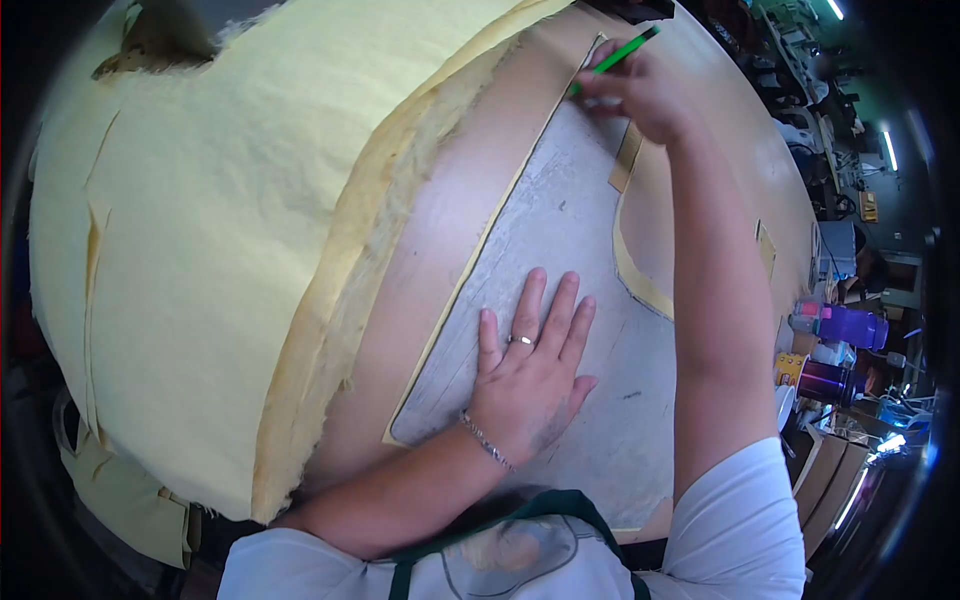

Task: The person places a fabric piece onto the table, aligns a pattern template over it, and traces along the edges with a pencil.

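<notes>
A grey flat template (pixel 575 215) with dark edges lies in front of me on the brown table, over a pale yellow piece whose thin margin shows along its left edge. My left hand (pixel 530 380) rests on the template, palm down with its fingers spread. Near the template's far end, my right hand (pixel 645 95) grips a slim green pen (pixel 630 47). The pen's lower end is at the template's left edge; whether it touches the surface I cannot tell.
Large pale yellow leather-like sheets (pixel 230 200) with a rough, frayed edge cover the left side. Brown table surface (pixel 440 215) runs between them and the template. Along the right stand a purple container (pixel 852 327), a dark cup (pixel 828 382) and cardboard (pixel 835 465).
</notes>
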Demonstrator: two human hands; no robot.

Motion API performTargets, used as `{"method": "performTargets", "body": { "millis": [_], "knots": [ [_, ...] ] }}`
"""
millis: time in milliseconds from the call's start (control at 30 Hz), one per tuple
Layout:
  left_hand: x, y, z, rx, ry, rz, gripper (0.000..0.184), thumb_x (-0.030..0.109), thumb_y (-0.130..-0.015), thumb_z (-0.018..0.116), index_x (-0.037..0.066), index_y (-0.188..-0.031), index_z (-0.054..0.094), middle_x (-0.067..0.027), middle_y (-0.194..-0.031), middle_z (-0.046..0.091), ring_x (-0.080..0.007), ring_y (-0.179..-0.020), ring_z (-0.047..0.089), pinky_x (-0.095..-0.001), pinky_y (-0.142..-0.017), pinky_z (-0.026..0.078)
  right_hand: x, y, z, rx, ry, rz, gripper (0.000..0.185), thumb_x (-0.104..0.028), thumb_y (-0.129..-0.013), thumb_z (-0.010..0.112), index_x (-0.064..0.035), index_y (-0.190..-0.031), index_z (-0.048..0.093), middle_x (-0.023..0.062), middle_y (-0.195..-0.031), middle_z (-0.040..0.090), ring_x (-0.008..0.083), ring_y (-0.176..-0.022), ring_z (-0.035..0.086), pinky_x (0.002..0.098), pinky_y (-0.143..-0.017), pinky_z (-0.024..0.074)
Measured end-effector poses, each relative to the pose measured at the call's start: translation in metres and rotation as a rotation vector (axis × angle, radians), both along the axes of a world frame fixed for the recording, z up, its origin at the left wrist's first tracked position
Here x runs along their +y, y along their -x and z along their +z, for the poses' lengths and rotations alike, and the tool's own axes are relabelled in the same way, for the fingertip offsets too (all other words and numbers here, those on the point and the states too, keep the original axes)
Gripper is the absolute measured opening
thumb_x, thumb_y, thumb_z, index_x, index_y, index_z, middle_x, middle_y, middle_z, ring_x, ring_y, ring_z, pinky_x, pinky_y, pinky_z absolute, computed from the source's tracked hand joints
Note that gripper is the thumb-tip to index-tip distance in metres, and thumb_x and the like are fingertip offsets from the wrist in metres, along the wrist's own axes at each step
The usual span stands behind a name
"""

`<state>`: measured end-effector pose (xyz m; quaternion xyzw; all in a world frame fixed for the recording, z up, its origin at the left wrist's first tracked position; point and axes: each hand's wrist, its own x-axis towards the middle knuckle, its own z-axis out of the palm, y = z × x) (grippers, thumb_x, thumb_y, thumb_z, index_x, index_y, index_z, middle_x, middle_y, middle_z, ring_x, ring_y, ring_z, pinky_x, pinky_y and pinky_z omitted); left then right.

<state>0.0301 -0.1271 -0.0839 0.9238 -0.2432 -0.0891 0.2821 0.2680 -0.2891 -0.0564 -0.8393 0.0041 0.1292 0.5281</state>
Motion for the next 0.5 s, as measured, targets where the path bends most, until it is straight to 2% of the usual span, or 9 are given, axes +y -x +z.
{"method": "performTargets", "body": {
  "millis": [67, 167, 267, 367, 433, 500],
  "knots": [
    [0.0, 0.0, -0.001, 0.008, 0.003, -0.004, 0.067, 0.044, -0.075, 0.055, 0.013, -0.131, 0.034, -0.0083, -0.142, 0.017, -0.0292, -0.131, 0.01, -0.0583, -0.096, 0.006, -0.028, -0.04, -0.007, -0.031, 0.012, -0.022, 0.018, -0.012, -0.077, 0.063, -0.0099, -0.088, 0.049, 0.0042, -0.085, 0.058, 0.0147, -0.078, 0.059, 0.0289, -0.065, 0.0487],
    [0.0, 0.0, 0.0, 0.019, 0.021, -0.003, 0.066, 0.042, -0.075, 0.055, 0.013, -0.131, 0.034, -0.0085, -0.141, 0.018, -0.0294, -0.131, 0.01, -0.0604, -0.095, 0.008, -0.047, -0.077, -0.016, -0.12, 0.046, -0.163, 0.02, -0.013, -0.077, 0.064, -0.0087, -0.09, 0.049, 0.0047, -0.085, 0.059, 0.015, -0.081, 0.06, 0.0278, -0.064, 0.0477],
    [0.001, 0.0, 0.002, 0.04, 0.042, 0.003, 0.065, 0.039, -0.075, 0.056, 0.011, -0.13, 0.035, -0.0088, -0.14, 0.019, -0.0297, -0.131, 0.01, -0.0612, -0.094, 0.013, -0.055, -0.077, -0.022, -0.41, 0.015, -0.292, 0.02, -0.013, -0.077, 0.064, -0.0068, -0.091, 0.05, 0.005, -0.085, 0.059, 0.0148, -0.08, 0.06, 0.0256, -0.063, 0.0462],
    [0.002, 0.003, -0.001, 0.016, 0.114, 0.039, 0.064, 0.036, -0.075, 0.057, 0.01, -0.13, 0.035, -0.0096, -0.139, 0.022, -0.0305, -0.131, 0.009, -0.0614, -0.094, 0.017, 0.005, -0.01, 0.003, -0.357, -0.086, -0.362, 0.019, -0.013, -0.077, 0.064, -0.0049, -0.09, 0.052, 0.0051, -0.084, 0.06, 0.0138, -0.076, 0.06, 0.0235, -0.062, 0.0447],
    [0.003, 0.004, -0.004, 0.006, 0.132, 0.054, 0.065, 0.036, -0.075, 0.057, 0.009, -0.129, 0.034, -0.0101, -0.138, 0.023, -0.0306, -0.131, 0.01, -0.0605, -0.095, 0.017, 0.047, 0.048, 0.012, -0.171, -0.058, -0.137, 0.017, -0.011, -0.074, 0.066, -0.0026, -0.081, 0.053, 0.004, -0.075, 0.059, 0.0117, -0.069, 0.057, 0.0231, -0.06, 0.0445],
    [0.005, 0.005, -0.004, -0.008, 0.129, 0.054, 0.062, 0.037, -0.077, 0.055, 0.009, -0.129, 0.035, -0.0122, -0.138, 0.023, -0.0303, -0.131, 0.01, -0.0605, -0.097, 0.012, 0.079, 0.103, 0.006, 0.036, -0.111, 0.156, 0.016, -0.011, -0.076, 0.065, -0.0057, -0.085, 0.053, 0.0027, -0.079, 0.06, 0.01, -0.07, 0.057, 0.0216, -0.06, 0.043]
  ]
}}
